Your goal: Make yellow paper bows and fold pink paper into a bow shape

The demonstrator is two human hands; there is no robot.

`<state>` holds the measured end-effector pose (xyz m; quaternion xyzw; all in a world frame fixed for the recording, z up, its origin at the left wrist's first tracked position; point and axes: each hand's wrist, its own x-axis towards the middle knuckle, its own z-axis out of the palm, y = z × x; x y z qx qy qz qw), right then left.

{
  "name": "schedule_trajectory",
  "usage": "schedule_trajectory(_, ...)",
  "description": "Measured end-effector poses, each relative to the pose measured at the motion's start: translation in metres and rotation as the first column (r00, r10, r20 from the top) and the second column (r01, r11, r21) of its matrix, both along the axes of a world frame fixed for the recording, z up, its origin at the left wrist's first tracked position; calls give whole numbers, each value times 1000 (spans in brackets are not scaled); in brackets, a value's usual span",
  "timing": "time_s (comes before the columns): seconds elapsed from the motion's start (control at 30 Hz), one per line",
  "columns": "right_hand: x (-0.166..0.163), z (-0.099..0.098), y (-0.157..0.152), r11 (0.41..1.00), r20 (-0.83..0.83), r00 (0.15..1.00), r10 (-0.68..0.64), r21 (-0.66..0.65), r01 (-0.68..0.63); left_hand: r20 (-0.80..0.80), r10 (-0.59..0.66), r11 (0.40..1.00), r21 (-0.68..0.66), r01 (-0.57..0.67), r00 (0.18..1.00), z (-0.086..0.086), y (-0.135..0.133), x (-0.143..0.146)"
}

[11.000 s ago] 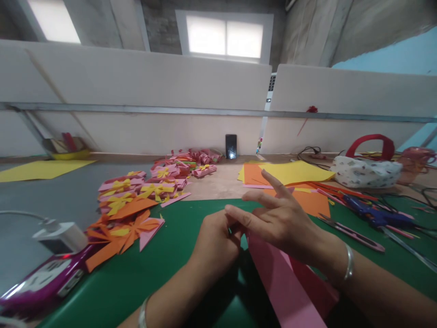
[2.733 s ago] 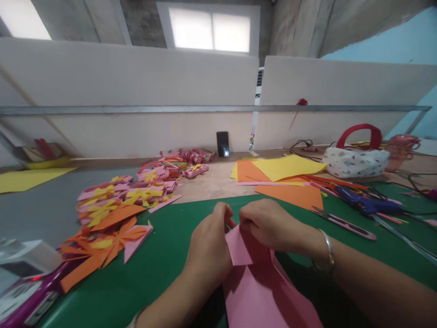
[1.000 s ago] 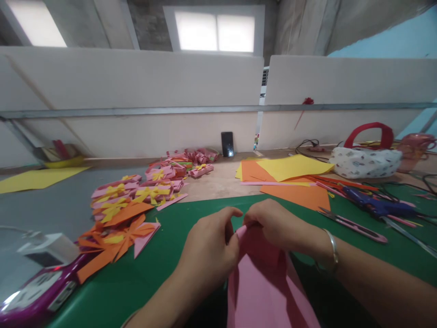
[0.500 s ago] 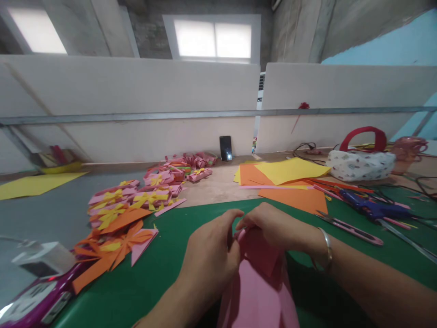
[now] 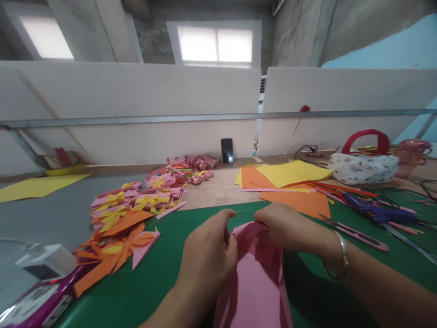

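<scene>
A long sheet of pink paper (image 5: 254,282) lies over the green cutting mat (image 5: 153,282) in front of me. My left hand (image 5: 208,255) pinches its top left edge with thumb and fingers closed. My right hand (image 5: 288,225), with a silver bangle on the wrist, grips the top right edge. The two hands hold the top of the sheet spread between them, a little above the mat.
Piles of pink, orange and yellow paper bows (image 5: 126,214) lie at the left. Orange and yellow sheets (image 5: 283,180) lie behind. Pink scissors (image 5: 355,228), a blue glue gun (image 5: 372,207), a white bag with red handle (image 5: 363,164), a phone (image 5: 227,150) and a purple device (image 5: 30,303) surround the mat.
My hands have moved slightly apart, spreading the pinched top of the pink paper wider. Earlier the paper's top corner was folded down; now it is opened between my fingers.
</scene>
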<state>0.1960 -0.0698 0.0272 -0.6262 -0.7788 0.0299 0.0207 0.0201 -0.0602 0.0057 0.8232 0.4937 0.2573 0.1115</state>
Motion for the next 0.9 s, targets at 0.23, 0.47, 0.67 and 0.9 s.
schedule_trajectory(0.23,0,5,-2,991,-61,993,105,-73,-109,-1,8,1000,-8,-8,1000,0,1,-2)
schedule_trajectory(0.47,8,5,-2,977,-151,971,184,-79,-197,-21,21,999,-40,-22,1000,4,1,-2)
schedule_trajectory(0.67,-14,7,-4,983,-168,974,152,-73,-166,-59,-54,998,-28,53,997,-3,1,1)
schedule_trajectory(0.9,-22,-6,-1,985,77,982,172,8,-173,-65,-29,998,-60,25,997,-4,3,-1)
